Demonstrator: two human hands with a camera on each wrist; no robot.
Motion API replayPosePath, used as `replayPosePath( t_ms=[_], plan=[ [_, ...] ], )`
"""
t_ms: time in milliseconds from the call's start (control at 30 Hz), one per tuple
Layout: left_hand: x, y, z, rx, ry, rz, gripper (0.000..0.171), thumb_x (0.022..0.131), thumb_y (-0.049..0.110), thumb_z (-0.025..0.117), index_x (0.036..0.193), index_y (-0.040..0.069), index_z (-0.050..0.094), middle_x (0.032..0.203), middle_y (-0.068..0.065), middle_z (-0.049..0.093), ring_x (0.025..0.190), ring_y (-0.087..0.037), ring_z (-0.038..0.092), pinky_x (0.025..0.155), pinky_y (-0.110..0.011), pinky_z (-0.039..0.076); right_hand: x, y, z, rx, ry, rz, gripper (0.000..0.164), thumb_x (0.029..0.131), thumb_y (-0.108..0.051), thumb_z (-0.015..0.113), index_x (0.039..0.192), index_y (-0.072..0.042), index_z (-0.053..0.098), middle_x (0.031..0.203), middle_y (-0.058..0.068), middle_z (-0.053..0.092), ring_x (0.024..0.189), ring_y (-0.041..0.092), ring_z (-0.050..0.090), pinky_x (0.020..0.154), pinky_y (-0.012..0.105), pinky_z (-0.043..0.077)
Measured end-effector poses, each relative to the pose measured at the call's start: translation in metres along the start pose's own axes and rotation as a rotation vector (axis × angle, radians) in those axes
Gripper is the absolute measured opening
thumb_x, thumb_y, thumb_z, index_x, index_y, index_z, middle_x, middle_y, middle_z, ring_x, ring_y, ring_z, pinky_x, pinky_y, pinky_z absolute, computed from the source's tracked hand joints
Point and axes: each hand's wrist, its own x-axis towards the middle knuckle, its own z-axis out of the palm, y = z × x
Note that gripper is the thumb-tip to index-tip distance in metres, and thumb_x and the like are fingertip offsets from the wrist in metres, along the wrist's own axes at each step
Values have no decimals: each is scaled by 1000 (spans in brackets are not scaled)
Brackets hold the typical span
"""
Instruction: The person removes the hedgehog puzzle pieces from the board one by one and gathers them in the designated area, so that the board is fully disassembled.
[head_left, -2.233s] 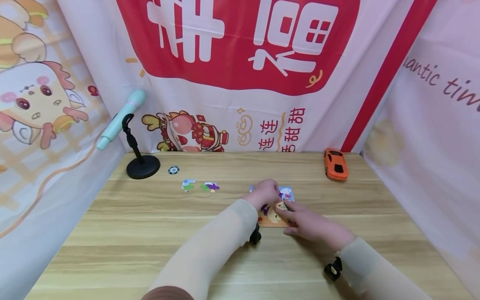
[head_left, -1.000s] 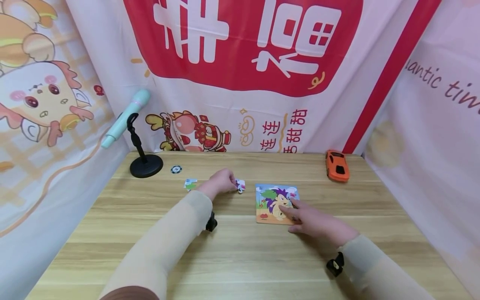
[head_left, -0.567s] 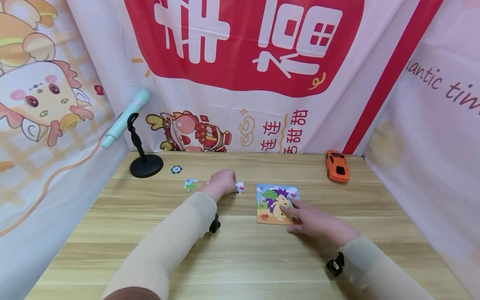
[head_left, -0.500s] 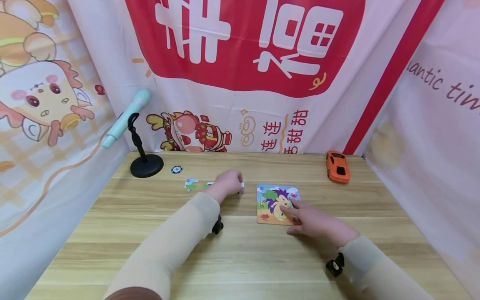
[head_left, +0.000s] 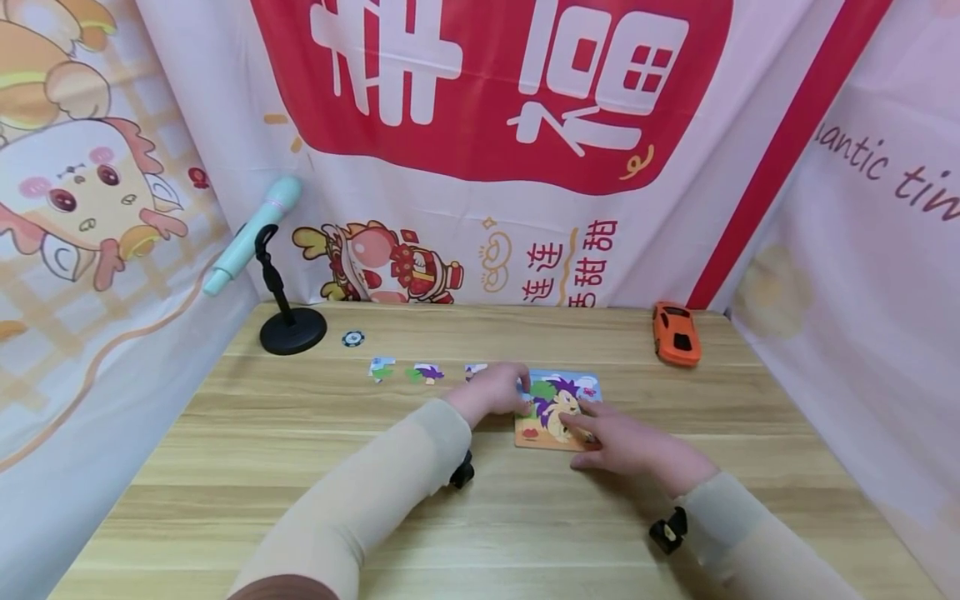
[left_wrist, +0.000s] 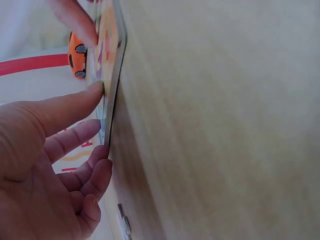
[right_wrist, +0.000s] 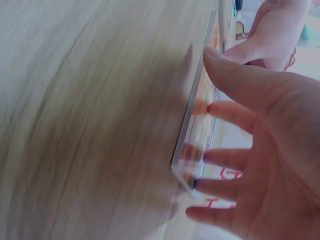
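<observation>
One hedgehog puzzle board point(head_left: 546, 429); right hand point(head_left: 628, 443) spread on it, left hand point(head_left: 497, 391) relaxed at its edge, neither gripping; three loose pieces point(head_left: 429, 373) already off, number remaining unclear.

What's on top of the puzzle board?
The right hand reaches over the puzzle board from the right; the left hand touches its left side. A purple-spined hedgehog picture shows between them; the parts beneath the hands are hidden.
</observation>
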Motion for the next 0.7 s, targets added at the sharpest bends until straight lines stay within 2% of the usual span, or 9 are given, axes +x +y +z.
replayPosePath(
  t_ms=[133, 267, 433, 700],
  plan=[
    [-1, 2, 1, 3, -1, 8, 29, 80, 26, 83, 100, 19, 64, 107, 2, 62, 92, -19, 55, 87, -39, 45, 1, -6, 4, -26, 2, -74, 77, 84, -55, 71, 151, -34, 40, 162, 13, 18, 145, 42, 19, 109, 62, 23],
    [-1, 2, 0, 1, -11, 10, 28, 81, 26, 82, 100, 20, 63, 108, 2, 62, 93, -19, 55, 88, -40, 45, 5, -9, 11, 3, -28, -132, 79, 83, -63, 67, 152, -42, 34, 164, 6, 11, 147, 40, 10, 109, 66, 19],
    [0, 3, 0, -1, -19, 11, 27, 81, 25, 82, 100, 19, 63, 107, 1, 62, 93, -20, 55, 88, -40, 45, 10, -7, 20, 25, -48, -116, 78, 82, -69, 63, 150, -50, 32, 164, 3, 10, 148, 39, 6, 107, 68, 20],
    [4, 0, 3, -19, -17, 3, 30, 81, 25, 83, 101, 18, 62, 106, 1, 61, 93, -20, 54, 88, -39, 44, 11, -8, 20, 15, -46, -119, 76, 83, -67, 63, 150, -48, 33, 164, 4, 12, 148, 35, 4, 108, 66, 20]
  ],
)
